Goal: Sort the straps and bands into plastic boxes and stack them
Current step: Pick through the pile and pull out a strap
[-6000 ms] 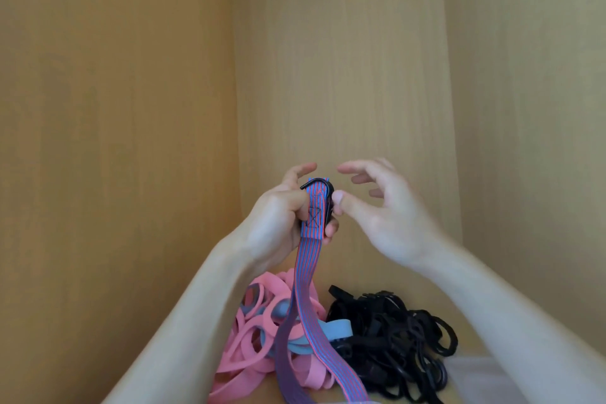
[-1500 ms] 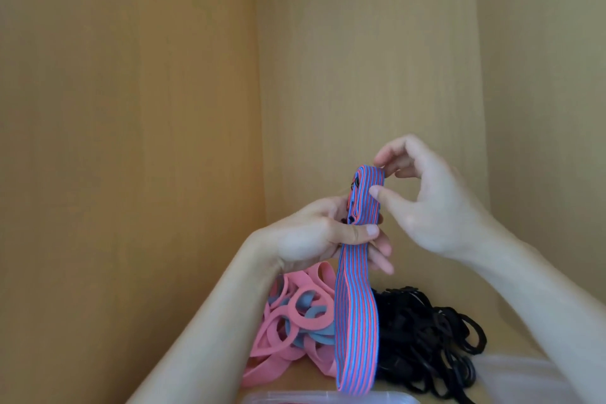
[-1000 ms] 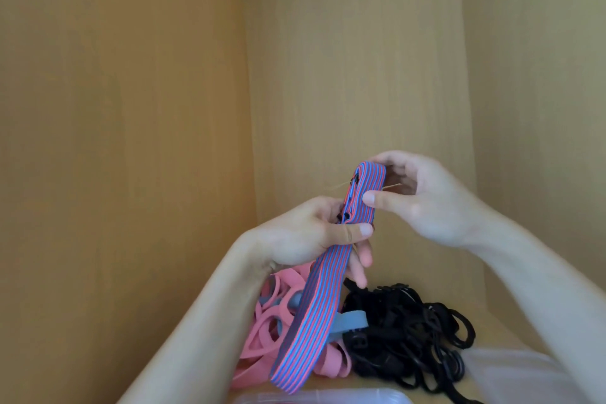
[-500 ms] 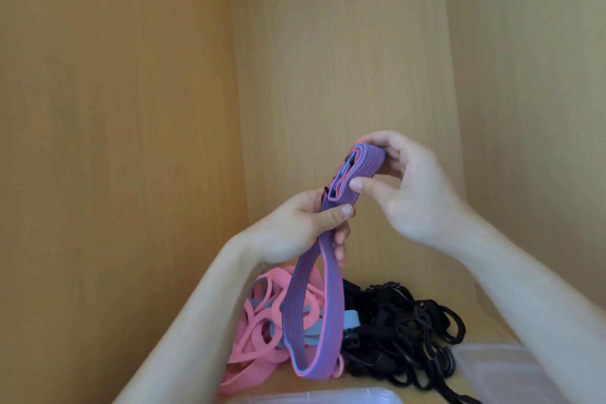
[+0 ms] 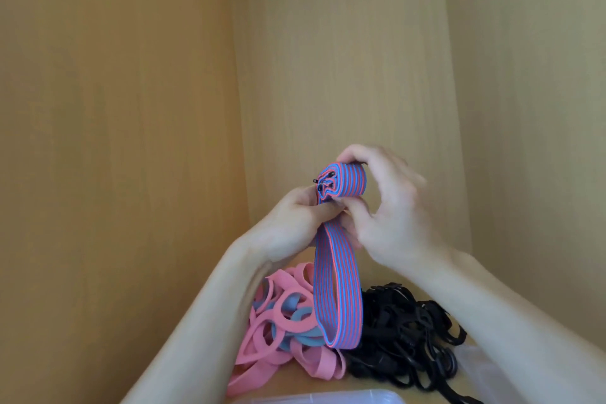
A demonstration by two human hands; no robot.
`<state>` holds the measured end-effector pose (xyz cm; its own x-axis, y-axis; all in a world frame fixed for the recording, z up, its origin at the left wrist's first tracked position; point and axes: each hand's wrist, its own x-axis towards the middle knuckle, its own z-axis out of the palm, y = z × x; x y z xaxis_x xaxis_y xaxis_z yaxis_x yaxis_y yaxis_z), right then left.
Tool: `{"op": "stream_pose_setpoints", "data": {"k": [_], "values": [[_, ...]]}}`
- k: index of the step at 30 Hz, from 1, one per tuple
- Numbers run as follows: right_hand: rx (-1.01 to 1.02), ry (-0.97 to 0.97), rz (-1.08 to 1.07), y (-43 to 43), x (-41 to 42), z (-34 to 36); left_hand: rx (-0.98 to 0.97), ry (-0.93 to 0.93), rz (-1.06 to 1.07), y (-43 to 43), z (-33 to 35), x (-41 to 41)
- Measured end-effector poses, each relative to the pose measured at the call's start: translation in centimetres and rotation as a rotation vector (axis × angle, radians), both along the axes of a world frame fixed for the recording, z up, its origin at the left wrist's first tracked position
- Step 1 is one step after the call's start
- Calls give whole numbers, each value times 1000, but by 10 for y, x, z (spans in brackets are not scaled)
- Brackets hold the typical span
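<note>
Head view, wood-panelled corner. Both forearms are reaching up and forward from the lower edge of the view. The hands are meeting at mid-height in front of the back panel (image 5: 344, 59).

Striped strap (image 5: 338, 289), pink and blue: its upper end is sitting as a tight roll between the two hands, raised well above the counter (image 5: 367, 382). A small black fitting is showing in the roll's left face. The rest is hanging straight down as a flat loop. Its bottom fold is dangling in front of the piles; contact with them cannot be judged.

Left hand (image 5: 292, 226): sitting below and left of the roll, with the back of the hand facing the camera. Its fingers are curling round the strap just under the roll, and the thumb is pressing across the band from the front.

Right hand (image 5: 396, 216): arching in from the right. Its fingers (image 5: 355, 154) are hooking over the top of the roll while the thumb is pushing up from beneath, so the roll is being pinched between them.

Pink and blue bands (image 5: 282, 318) are lying heaped on the counter under the left forearm, touching the heap of black straps (image 5: 406, 328) on their right. The rim of a clear plastic box (image 5: 328, 397) is showing at the bottom edge, nearer than both heaps. A second clear plastic piece (image 5: 478, 367) is lying at lower right, partly hidden by the right forearm; box or lid, cannot tell.
</note>
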<state>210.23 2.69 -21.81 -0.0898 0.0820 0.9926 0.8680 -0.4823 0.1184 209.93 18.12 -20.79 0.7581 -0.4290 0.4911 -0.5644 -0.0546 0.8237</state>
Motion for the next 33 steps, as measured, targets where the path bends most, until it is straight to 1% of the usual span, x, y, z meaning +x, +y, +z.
{"op": "stream_pose_setpoints", "data": {"k": [3,8,11,15,17,20,23,27,30,33], "values": [[-16,-46,1,3,1,-2,-48,23,-52,3,4,-5],[-20,-61,3,0,3,0,-102,55,-202,4,9,-16],[-49,-91,-38,1,6,-1,-118,69,-185,0,8,-18],[-84,-116,-59,4,9,-4,-150,70,-106,-4,8,-19],[-101,-97,-43,5,9,-4,-186,80,-118,-3,8,-18],[-147,-47,-7,7,6,-4,-234,80,-205,1,10,-18],[-215,38,34,7,3,-2,-280,87,-256,7,11,-16],[-265,158,140,5,1,-1,-343,106,-285,9,10,-14],[-260,179,148,-1,-2,4,-323,111,-265,11,10,-12],[-183,207,130,-11,-3,10,-226,92,-215,9,8,-9]]}}
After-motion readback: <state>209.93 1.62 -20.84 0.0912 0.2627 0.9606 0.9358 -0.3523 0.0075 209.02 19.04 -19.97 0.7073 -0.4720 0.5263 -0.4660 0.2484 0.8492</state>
